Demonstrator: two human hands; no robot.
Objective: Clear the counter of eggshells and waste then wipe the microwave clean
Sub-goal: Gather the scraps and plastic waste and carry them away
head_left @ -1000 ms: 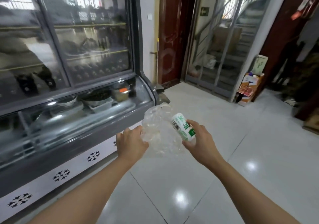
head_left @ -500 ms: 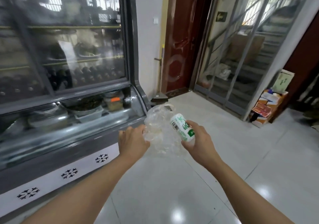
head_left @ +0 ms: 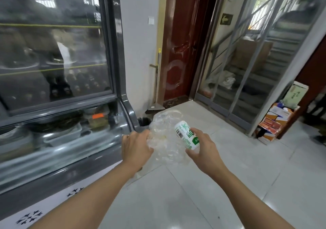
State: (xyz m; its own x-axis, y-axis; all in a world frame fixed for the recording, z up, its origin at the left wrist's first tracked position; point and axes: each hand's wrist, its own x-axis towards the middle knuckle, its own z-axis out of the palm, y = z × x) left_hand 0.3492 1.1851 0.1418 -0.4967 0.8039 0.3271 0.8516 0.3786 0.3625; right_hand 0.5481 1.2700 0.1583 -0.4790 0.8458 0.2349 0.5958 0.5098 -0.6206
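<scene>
My left hand point(head_left: 136, 147) grips the left side of a crumpled clear plastic bag point(head_left: 165, 137), held out in front of me over the floor. My right hand point(head_left: 202, 146) is curled round a small white bottle with a green label point(head_left: 187, 135), tilted up to the left, and the bag's right side lies against that hand. Both arms reach forward at chest height. No counter and no microwave are in view.
A glass-fronted display fridge point(head_left: 53, 87) with trays of food runs along the left. Ahead stand a dustpan with a long handle point(head_left: 156, 80), a red door point(head_left: 183, 43) and a glass partition before stairs. Stacked boxes point(head_left: 277, 121) sit at the right on the glossy tiled floor.
I have moved forward along the fridge toward the red door and dustpan. Both hands keep the same hold on the bag and the bottle.
</scene>
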